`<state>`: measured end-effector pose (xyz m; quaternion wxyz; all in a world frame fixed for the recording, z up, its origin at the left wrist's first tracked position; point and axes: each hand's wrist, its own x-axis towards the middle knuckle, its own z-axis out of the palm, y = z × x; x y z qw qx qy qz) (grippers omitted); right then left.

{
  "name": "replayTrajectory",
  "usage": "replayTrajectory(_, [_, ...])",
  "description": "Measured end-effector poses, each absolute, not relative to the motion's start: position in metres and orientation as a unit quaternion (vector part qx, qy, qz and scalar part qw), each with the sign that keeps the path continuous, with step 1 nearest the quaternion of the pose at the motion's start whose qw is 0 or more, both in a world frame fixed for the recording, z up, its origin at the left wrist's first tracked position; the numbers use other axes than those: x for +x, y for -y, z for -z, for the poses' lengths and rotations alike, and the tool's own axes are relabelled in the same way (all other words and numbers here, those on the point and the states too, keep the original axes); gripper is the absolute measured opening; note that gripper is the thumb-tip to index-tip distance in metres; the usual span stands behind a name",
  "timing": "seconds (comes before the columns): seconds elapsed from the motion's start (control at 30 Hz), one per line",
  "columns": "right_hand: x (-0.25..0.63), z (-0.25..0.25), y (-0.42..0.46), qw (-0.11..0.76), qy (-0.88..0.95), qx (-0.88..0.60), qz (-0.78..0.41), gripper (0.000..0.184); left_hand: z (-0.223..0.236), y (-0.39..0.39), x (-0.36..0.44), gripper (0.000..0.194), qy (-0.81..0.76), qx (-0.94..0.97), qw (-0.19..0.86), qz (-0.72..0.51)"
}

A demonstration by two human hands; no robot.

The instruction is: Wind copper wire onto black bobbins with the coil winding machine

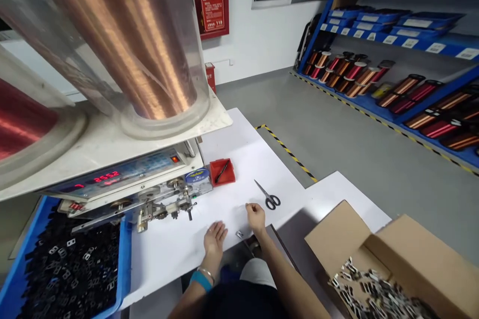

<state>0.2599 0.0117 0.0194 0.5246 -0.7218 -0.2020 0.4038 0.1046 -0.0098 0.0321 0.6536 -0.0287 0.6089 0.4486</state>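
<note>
While black parts (71,269) in the blue bin (125,259) may be finished, the left hand (215,238) extends loose fingers, seemingly empty, a metal clip (239,234) lies at the table's (164,254) edge between it and the curled right hand (256,217), whose hold is unclear, and metal pieces (377,296) in the cardboard box (337,227) seem left.

The surface (250,149) is white, the metal piece (240,234) silvery, scissor handles (272,202) black, tray (229,176) red, carton (339,229) brown, floor tape (288,151) yellow-and-black striped.
</note>
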Motion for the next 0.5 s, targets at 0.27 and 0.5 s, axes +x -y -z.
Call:
replayTrajectory(0.27, [0.271,-0.068,-0.004,0.547,0.084,-0.584,-0.593,0.032,-0.028,0.018,0.0,0.009,-0.649,0.04,0.584,-0.485])
replayTrajectory(0.5, [0.354,-0.147,0.072,0.561,0.01,-0.546,-0.622,0.02,-0.02,0.062,-0.076,0.01,-0.72,0.082,0.492,-0.482])
